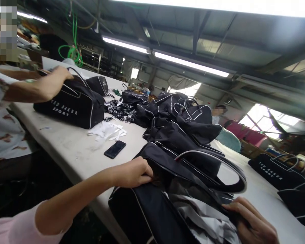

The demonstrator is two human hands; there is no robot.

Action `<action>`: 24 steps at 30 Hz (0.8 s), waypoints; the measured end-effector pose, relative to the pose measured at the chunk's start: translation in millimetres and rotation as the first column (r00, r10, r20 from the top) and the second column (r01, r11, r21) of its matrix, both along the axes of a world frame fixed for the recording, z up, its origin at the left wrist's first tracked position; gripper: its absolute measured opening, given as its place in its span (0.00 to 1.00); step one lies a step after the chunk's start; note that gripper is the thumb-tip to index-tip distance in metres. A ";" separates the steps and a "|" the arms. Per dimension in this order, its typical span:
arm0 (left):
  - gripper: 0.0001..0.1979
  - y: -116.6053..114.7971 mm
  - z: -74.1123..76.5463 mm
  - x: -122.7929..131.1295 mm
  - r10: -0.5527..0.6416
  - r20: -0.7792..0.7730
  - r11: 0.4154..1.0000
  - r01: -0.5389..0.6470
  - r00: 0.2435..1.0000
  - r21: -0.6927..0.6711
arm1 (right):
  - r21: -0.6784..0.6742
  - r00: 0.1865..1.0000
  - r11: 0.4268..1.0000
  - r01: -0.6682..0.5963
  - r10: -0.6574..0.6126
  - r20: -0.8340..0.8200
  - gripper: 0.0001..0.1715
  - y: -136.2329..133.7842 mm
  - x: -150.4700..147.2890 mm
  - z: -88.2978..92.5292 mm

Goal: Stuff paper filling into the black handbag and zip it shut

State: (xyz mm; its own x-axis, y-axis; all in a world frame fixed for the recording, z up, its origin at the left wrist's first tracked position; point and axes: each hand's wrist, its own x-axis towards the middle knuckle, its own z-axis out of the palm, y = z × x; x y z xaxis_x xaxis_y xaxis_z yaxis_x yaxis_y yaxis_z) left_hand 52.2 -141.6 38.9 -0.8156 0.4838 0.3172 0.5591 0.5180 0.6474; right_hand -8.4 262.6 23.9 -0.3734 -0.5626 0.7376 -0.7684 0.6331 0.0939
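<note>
An unzipped black duffel bag (152,206) with white piping lies in front of me, its grey lining (203,213) showing through the opening. My left hand (136,173) is closed on the bag's edge near the end of the zip. At the other end of the opening, my right hand (254,220) grips the edge, its fingers curled over the black fabric. A looped handle (240,173) with pale trim stands up from the bag's far side, between my hands. Parts of my fingers are hidden by the fabric.
A black phone (115,149) and white strips (106,130) lie on the pale table (73,145). Black bags (180,112) are heaped beyond, beside printed straps (119,110). At left, a co-worker's hands are at a lettered bag (68,108). Another lettered bag (277,169) stands at right.
</note>
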 end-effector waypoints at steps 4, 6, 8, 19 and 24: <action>0.16 -18.9 17.6 -2.9 -0.120 0.115 0.984 0.134 0.986 -0.121 | 0.233 0.997 0.971 0.054 -0.063 0.033 0.14 4.3 -8.5 19.8; 0.18 -39.6 15.8 2.1 -0.061 0.142 0.998 0.061 0.988 0.003 | 0.321 0.994 0.945 0.067 -0.092 0.065 0.14 10.5 -12.1 29.4; 0.15 -61.1 4.6 6.7 0.143 0.190 0.970 -0.176 0.971 0.167 | 0.346 0.992 0.937 0.042 -0.081 0.100 0.15 14.5 -11.1 36.7; 0.32 -58.4 -59.7 -13.7 0.437 0.378 0.869 -0.491 0.817 0.058 | 0.196 0.873 0.898 -0.393 0.298 0.387 0.22 -128.2 57.0 102.4; 0.26 -55.8 -45.2 -19.8 0.521 0.301 0.853 -0.499 0.799 -0.153 | 0.356 0.800 0.758 -0.547 0.347 0.490 0.28 -193.5 30.8 87.6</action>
